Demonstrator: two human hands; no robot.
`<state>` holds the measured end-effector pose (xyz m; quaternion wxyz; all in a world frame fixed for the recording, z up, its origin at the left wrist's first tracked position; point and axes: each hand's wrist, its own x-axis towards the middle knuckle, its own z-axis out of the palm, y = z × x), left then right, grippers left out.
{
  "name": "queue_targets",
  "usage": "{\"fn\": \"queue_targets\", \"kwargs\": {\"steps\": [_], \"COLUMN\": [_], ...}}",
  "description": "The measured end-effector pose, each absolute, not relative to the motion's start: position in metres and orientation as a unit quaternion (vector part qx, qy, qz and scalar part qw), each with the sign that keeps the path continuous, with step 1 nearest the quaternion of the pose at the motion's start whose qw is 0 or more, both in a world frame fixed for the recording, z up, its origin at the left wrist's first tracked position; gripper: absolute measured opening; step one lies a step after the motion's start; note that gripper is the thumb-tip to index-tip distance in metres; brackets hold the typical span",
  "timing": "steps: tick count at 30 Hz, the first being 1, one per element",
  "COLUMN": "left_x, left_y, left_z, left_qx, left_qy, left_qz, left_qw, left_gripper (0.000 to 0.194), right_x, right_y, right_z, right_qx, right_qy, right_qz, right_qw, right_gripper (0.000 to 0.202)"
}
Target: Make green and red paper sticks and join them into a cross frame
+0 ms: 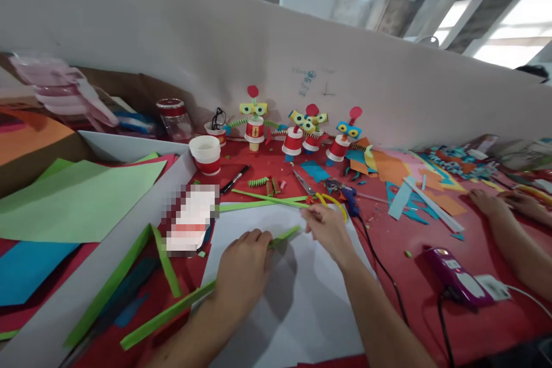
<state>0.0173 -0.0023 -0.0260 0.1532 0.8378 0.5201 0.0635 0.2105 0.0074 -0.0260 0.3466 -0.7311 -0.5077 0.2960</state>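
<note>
My left hand (245, 264) is curled over a long green paper strip (168, 313), whose short end sticks out past the fingers to the right. Below it lies a large white sheet (310, 310). At the sheet's far edge, my right hand (325, 229) has its thumb and fingers pinched at the right end of a thin green paper strip (267, 198); the fingertips partly hide this contact. Another green strip crosses under that one. Scissors (304, 181) with yellow handles lie just beyond my right hand, close to a blue glue gun (350, 200).
Several paper-cup figures (254, 129) stand along the wall. Stacked cups (206, 155), a marker (234, 179) and a phone (192, 221) are at left, beside a box (129, 236) of coloured paper. A purple power strip (457, 276) and another person's arms (504, 236) are at right.
</note>
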Motion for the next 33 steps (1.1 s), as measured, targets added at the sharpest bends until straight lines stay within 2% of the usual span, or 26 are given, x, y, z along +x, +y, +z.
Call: {"fn": "queue_targets", "kwargs": {"steps": [3,5,8,12,21,25,33], "left_x": [0.019,0.020,0.022,0.022,0.021,0.021,0.022], "left_y": [-0.004,-0.004,-0.005,-0.005,-0.006,-0.005,-0.007], "left_z": [-0.029,-0.030,-0.032,-0.033,-0.032,-0.034,-0.031], "left_qx": [0.840,0.843,0.846,0.847,0.844,0.845,0.843], "left_qy": [0.517,0.511,0.506,0.503,0.505,0.503,0.506], "left_qz": [0.076,0.080,0.074,0.076,0.077,0.078,0.067], "left_qw": [0.148,0.148,0.151,0.154,0.163,0.167,0.170], "left_gripper": [0.022,0.023,0.024,0.025,0.024,0.026,0.020], "right_x": [0.240,0.255,0.263,0.257,0.248,0.242,0.256], "right_y": [0.008,0.008,0.008,0.008,0.010,0.005,0.009], "right_z": [-0.020,-0.021,-0.026,-0.032,-0.028,-0.021,-0.035], "right_qx": [-0.798,-0.810,-0.801,-0.791,-0.756,-0.721,-0.776], "right_qy": [-0.514,-0.525,-0.550,-0.573,-0.627,-0.668,-0.610], "right_qz": [0.098,0.036,0.045,0.050,0.022,0.048,0.029], "right_qw": [0.299,0.258,0.232,0.206,0.187,0.176,0.155], "right_gripper": [0.023,0.019,0.024,0.017,0.017,0.014,0.022]}}
